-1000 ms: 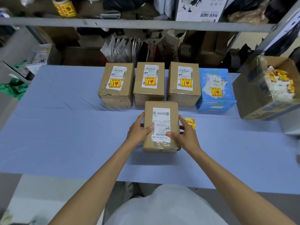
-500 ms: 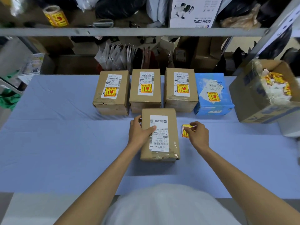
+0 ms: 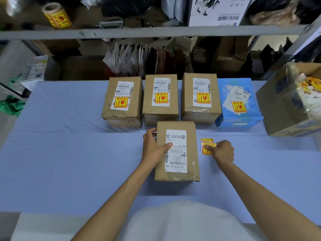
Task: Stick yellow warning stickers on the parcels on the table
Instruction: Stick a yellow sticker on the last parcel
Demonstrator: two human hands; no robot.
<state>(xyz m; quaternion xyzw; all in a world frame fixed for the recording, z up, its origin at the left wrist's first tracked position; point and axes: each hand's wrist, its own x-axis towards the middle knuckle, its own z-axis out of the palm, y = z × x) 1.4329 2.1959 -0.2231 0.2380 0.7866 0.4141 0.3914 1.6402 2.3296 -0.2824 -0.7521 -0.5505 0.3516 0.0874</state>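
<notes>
Resting on the blue surface (image 3: 69,153): five parcels, four stickered in the back row, one bare parcel (image 3: 177,151) under the left hand (image 3: 153,150), its grip flat; right hand (image 3: 223,151) pinches loose yellow stickers (image 3: 207,146) beside it.

Four parcels (image 3: 160,99) stood in a row at the far side of the table (image 3: 69,153), and a fifth parcel (image 3: 177,152) lay just before the middle of that row. My left hand (image 3: 152,150) rested on its left edge, while my right hand (image 3: 222,151) touched a small stack of stickers (image 3: 207,146) just right of it. An open carton (image 3: 284,108) sat at the row's right end, and a sticker roll (image 3: 56,15) lay on the shelf (image 3: 156,32) behind.
</notes>
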